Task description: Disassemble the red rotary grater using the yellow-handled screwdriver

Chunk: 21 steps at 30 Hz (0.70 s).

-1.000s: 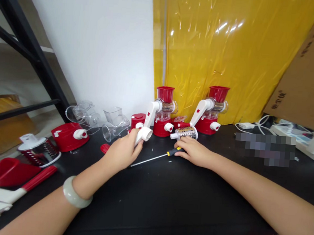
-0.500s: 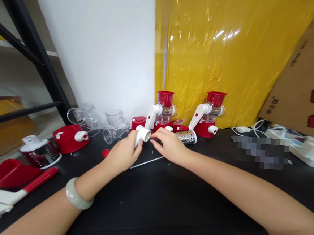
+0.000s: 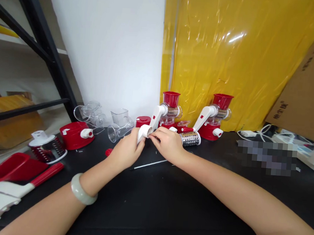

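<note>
My left hand (image 3: 129,148) is closed around a white plastic crank handle (image 3: 144,131), its round hollow end facing right. At that opening, the fingertips of my right hand (image 3: 169,143) are pinched together and touch the rim. Whatever they hold, if anything, is too small to make out. Below both hands a thin metal rod (image 3: 150,164) lies on the black table (image 3: 155,204). Just beyond my right hand is a perforated metal grater drum (image 3: 191,138) with a white rim. A red piece (image 3: 108,152) lies partly hidden by my left hand.
Two assembled rotary graters, one nearer (image 3: 170,109) and one farther right (image 3: 216,116), stand at the back. Clear plastic housings (image 3: 121,125), a red base (image 3: 76,135), a white-topped drum (image 3: 47,148) and a red hopper (image 3: 17,168) lie leftward. Cables and a power strip (image 3: 307,147) sit right.
My right fingertips have closed in on the crank handle's open end, where a small gap showed before. The whole view has shifted slightly, with things appearing farther right.
</note>
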Motion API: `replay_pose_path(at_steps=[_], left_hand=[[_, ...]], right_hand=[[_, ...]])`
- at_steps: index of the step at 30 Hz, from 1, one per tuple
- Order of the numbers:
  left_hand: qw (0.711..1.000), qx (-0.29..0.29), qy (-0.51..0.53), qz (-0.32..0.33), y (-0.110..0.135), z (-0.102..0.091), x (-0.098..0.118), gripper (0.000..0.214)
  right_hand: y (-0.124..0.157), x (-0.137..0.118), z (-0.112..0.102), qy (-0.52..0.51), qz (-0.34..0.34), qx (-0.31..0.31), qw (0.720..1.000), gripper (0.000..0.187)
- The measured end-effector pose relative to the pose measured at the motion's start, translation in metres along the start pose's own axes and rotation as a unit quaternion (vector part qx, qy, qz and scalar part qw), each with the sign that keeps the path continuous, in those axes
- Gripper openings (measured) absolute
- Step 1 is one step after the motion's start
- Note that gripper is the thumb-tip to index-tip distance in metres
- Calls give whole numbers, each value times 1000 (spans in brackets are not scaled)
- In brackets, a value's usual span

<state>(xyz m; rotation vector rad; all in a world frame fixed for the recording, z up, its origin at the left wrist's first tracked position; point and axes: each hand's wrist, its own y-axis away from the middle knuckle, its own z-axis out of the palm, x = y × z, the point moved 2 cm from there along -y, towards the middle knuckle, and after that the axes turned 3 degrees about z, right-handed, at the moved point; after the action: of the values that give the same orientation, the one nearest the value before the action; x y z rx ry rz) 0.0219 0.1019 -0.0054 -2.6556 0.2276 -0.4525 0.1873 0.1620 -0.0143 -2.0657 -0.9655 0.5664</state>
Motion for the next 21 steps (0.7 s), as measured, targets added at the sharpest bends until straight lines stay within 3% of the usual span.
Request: replay_pose_path(at_steps=[11, 21], left_hand=[[1000, -15, 19, 8, -2, 1, -3, 26], [991, -55, 122, -16, -1, 0, -7, 29]], right_hand=[[-2, 1, 1, 67, -91, -12, 993, 31], [1, 8, 7, 103, -173, -23, 979, 36]])
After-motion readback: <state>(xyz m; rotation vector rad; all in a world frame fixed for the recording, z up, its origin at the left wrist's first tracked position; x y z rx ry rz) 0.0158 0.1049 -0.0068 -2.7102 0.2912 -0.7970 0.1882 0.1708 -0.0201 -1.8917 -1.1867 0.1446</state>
